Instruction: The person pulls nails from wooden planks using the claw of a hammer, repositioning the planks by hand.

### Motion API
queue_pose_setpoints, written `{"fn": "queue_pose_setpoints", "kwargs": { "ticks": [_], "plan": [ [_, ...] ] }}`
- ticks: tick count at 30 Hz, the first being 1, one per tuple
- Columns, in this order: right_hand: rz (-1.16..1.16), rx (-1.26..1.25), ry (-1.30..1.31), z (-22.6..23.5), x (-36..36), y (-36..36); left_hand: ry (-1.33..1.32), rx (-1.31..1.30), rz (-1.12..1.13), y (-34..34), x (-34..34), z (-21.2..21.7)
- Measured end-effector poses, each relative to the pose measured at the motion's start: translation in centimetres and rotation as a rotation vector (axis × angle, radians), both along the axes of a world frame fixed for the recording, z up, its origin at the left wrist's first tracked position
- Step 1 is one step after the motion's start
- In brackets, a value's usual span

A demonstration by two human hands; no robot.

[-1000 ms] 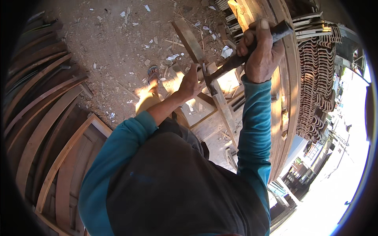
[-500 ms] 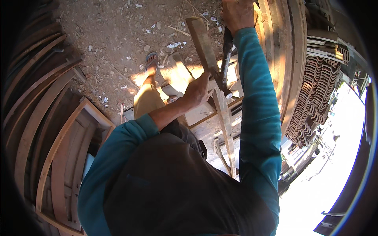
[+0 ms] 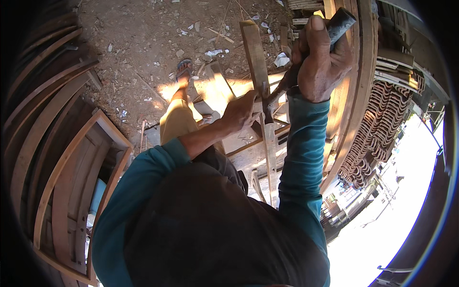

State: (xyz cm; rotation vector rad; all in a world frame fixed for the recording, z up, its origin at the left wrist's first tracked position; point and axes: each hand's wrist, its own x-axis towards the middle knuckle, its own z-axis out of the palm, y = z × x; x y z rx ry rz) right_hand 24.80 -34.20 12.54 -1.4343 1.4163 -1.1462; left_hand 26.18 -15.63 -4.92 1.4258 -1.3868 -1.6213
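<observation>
My right hand (image 3: 324,69) is closed round the dark handle of a hammer (image 3: 340,26), whose butt end sticks out above the fist. The hammer slants down to the left, and its dark head meets a long wooden bar (image 3: 256,55) beside my left fingers. My left hand (image 3: 238,112) is closed on the bar near that spot, with its fingertips partly hidden. The bar runs from the far ground side back toward my body. Whether a nail sits under the hammer head I cannot tell.
Curved wooden boards and a framed panel (image 3: 45,205) lean at the left. Long planks (image 3: 361,81) and stacked roof tiles (image 3: 370,131) stand at the right. Wood chips and scraps litter the dirt ground (image 3: 138,43). A sandalled foot (image 3: 183,69) shows ahead.
My right hand has come down and rightward, tilting the hammer handle toward me and to the right. The hammer head stays by the bar, whose far end has swung slightly right.
</observation>
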Motion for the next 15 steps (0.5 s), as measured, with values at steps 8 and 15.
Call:
{"fn": "queue_pose_setpoints", "kwargs": {
  "ticks": [8,15],
  "plan": [
    [0.131,0.130,0.178,0.5,0.1,-4.1,0.082,0.064,0.033,2.1,-3.7,-6.6],
    [0.090,0.225,0.128,-0.2,-1.5,-5.5,0.221,-0.091,-0.047,-1.8,1.3,-0.4]
  ]
}}
